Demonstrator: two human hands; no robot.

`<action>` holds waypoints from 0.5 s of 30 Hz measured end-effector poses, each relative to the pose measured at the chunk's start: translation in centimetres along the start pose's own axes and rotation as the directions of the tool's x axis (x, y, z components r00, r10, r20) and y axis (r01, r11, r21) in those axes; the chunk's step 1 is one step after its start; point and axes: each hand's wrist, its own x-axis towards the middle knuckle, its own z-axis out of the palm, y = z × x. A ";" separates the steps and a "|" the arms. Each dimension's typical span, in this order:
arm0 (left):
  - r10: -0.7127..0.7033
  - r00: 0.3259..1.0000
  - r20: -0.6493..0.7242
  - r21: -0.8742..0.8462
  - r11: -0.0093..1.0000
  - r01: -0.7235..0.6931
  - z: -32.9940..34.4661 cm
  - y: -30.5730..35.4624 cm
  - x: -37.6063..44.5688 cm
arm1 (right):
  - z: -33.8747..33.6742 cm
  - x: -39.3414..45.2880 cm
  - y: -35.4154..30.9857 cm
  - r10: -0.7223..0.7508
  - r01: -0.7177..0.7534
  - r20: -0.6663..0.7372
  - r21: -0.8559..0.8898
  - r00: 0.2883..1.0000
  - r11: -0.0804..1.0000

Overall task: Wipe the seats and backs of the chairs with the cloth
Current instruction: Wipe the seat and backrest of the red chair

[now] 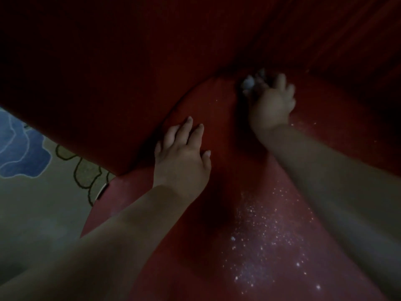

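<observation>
Head view, dim light: nearest the lens, two bare forearms reach out over the red chair seat (217,118), and between them white specks (267,242) lie scattered on the near part of that seat. The left hand (183,155) lies flat on the seat near its left edge, fingers (187,129) straight and slightly spread, holding nothing. Further in, the right hand (271,105) is up where the seat meets the red chair back (108,72), its fingers curled round a small white cloth (249,82); the bunched cloth pokes out at the hand's left side and sits right at that junction. The picture is blurred there, so how tightly it is held is hard to say. Off to the left, below the chair, a pale carpet (32,192) with a blue flower pattern (19,148) shows.
</observation>
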 end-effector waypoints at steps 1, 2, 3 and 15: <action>-0.010 1.000 -0.005 -0.003 1.000 0.010 0.0 0.2 0.0 | 0.4 -1.5 -1.0 -0.129 0.129 0.012 0.018 0.992 0.992; -0.017 1.000 -0.009 -0.002 1.000 0.017 0.0 0.4 0.0 | 0.6 -3.0 -1.5 -0.285 0.284 0.016 0.032 0.958 0.958; -0.018 1.000 -0.011 0.001 1.000 0.018 0.0 0.5 0.0 | 0.6 -4.2 -1.4 -0.412 0.411 0.024 0.047 0.911 0.910; -0.050 0.999 -0.021 0.023 0.998 0.050 0.1 1.0 -0.2 | 0.6 -3.2 -2.4 -0.529 0.526 0.112 0.061 0.841 0.848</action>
